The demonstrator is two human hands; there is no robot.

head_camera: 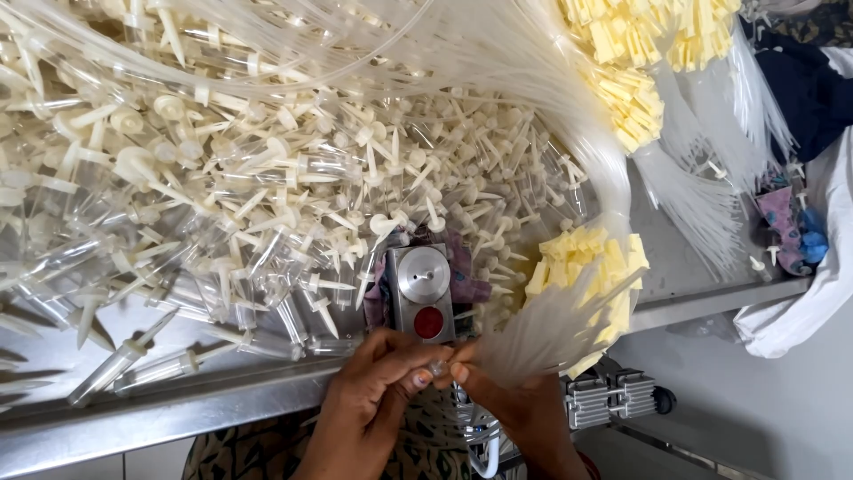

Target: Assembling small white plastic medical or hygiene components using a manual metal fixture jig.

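Now both hands meet at 6 o'clock, left hand (378, 391) pinching a clear chamber (437, 366), right hand (506, 400) gripping the tube bundle (551, 329); loose grip risks tubes slipping free.

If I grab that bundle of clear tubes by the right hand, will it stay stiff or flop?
The bundle of clear tubes would likely flop: longer strands above curve and drape. It looks light, being thin and see-through. The right hand pinches one end, so loose strands may fan out.

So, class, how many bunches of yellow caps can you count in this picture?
2. One bunch of yellow caps lies at the top right; the other sits beside the right hand. The tubing may hide more.
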